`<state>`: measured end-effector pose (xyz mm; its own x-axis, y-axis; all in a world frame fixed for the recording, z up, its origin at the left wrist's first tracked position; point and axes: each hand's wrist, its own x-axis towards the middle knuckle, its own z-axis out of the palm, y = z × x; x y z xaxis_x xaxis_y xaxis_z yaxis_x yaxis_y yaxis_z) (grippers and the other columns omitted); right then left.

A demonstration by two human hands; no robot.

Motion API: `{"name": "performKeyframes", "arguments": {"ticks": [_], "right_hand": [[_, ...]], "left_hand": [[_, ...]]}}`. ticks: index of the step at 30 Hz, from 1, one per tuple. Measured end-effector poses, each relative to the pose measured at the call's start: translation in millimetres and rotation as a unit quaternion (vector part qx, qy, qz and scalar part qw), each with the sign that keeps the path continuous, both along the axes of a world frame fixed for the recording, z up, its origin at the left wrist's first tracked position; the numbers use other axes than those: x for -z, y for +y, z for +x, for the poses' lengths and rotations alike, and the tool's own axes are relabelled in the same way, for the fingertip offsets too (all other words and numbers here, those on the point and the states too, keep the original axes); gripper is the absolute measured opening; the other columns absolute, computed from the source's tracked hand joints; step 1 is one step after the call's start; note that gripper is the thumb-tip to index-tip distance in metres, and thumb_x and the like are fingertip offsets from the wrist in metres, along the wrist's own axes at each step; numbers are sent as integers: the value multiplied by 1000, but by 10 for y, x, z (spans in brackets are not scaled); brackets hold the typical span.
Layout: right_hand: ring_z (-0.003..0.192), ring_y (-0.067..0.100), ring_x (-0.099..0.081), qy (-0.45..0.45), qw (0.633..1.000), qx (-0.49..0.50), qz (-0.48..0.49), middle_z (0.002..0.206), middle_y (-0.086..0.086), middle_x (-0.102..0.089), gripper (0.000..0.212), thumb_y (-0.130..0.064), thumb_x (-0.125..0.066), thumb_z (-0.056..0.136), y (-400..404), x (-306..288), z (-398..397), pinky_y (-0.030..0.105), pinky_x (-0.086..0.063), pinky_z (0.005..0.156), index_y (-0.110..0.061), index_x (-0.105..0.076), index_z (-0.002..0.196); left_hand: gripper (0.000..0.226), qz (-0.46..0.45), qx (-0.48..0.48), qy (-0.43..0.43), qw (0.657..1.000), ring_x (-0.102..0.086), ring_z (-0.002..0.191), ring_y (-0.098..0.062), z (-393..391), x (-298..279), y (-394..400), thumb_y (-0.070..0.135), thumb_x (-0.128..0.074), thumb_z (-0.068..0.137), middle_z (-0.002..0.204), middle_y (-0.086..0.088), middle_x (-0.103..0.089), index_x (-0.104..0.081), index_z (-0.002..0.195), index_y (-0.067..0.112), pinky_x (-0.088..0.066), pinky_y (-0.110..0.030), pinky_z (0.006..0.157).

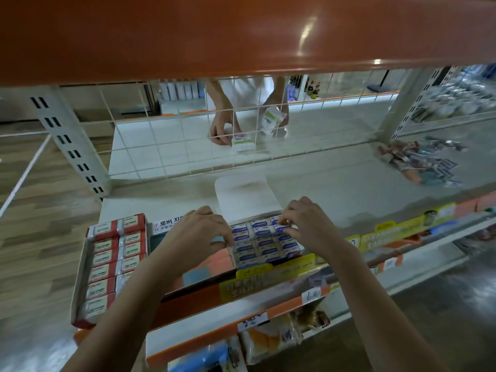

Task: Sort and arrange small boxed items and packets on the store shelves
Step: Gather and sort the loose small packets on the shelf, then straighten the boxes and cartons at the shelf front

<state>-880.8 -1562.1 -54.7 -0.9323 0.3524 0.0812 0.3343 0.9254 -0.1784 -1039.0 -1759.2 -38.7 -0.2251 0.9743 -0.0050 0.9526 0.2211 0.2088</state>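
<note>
- My right hand [303,224] has its grip pinched on one small blue-and-white box [281,228] at the back right of the open display carton [264,244] on the shelf [349,189].
- My left hand [200,234] is curled over the carton's left edge; can't tell what exactly its grip has.
- The carton's white flap [245,196] stands up just behind my fingers.
- Red-and-white boxes [112,256] fill a tray on the left.
- Loose packets [421,159] lie far right.
- Behind the wire grid [166,146], another person's hands [222,127] handle green-and-white boxes [243,143].
</note>
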Motion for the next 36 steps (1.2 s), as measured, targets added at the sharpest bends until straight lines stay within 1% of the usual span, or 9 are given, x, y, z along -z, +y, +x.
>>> {"name": "performKeyframes", "arguments": {"ticks": [5, 10, 12, 14, 17, 21, 25, 31, 36], "right_hand": [[106, 15, -44, 16, 1000, 3, 9, 102, -6, -61, 16, -22, -59, 89, 28, 64, -34, 26, -33, 89, -23, -62, 105], [108, 15, -42, 18, 1000, 10, 23, 106, -6, -59, 18, -23, -56, 90, -4, 99, -48, 26, -32, 91, -24, -61, 107], [110, 15, -42, 11, 1000, 19, 15, 108, -6, -58, 19, -24, -56, 90, -28, 72, -40, 27, -33, 91, -24, -61, 109], [110, 16, -43, 5, 1000, 27, -7, 109, -5, -58, 21, -27, -58, 90, -40, 19, -32, 28, -33, 90, -23, -61, 110], [108, 20, -48, 29, 998, 40, -32, 110, 1, -59, 24, -26, -62, 88, -24, -98, 15, 30, -36, 89, -19, -62, 111], [113, 23, -50, 57, 992, 108, -26, 121, 6, -54, 28, -20, -58, 90, 76, -261, 183, 33, -40, 91, -14, -59, 117], [120, 24, -46, 16, 981, 192, -15, 128, 7, -49, 34, -25, -55, 92, 339, -298, 533, 34, -38, 95, -16, -53, 125], [124, 28, -43, -40, 948, 315, -21, 133, 10, -47, 43, -29, -54, 92, 890, -260, 1325, 36, -36, 99, -15, -47, 132], [117, 32, -47, -25, 939, 344, -16, 127, 15, -52, 47, -28, -58, 88, 1471, -209, 2039, 42, -43, 93, -13, -49, 131]], "left_hand": [[18, -16, -21, -5, 1000, -43, 104, -7, 48, -41, -10, 26, -53, 92, 113, 21, -60, -66, 100, 35, -37, -25, 91], [43, -51, -11, -17, 998, -43, 100, -5, -6, -105, 15, 2, -41, 87, 112, 19, -63, -67, 101, 34, -40, -29, 92], [40, -49, 7, -10, 999, -45, 101, -6, -27, -170, 81, 7, -41, 89, 113, 15, -63, -66, 104, 34, -41, -29, 94], [28, -33, 26, 0, 999, -48, 105, -9, -26, -267, 190, 18, -45, 93, 113, 12, -61, -64, 107, 33, -41, -32, 96], [21, -22, 46, 12, 999, -48, 108, -14, 37, -384, 437, 30, -47, 95, 112, 7, -59, -61, 111, 30, -40, -34, 95], [27, -3, 68, 46, 997, -48, 113, -23, 231, -372, 909, 35, -48, 94, 117, -2, -59, -58, 117, 25, -38, -36, 95], [39, 4, 94, 54, 994, -46, 118, -25, 619, -304, 1443, 43, -48, 93, 127, -4, -53, -52, 126, 24, -38, -38, 97], [50, 10, 146, 92, 985, -42, 122, -27, 1360, -197, 2236, 51, -47, 91, 132, -6, -48, -46, 132, 22, -36, -39, 97], [51, 9, 153, 75, 985, -40, 124, -29, 2002, -134, 2922, 49, -47, 91, 133, -8, -47, -45, 133, 20, -35, -39, 99]]}}
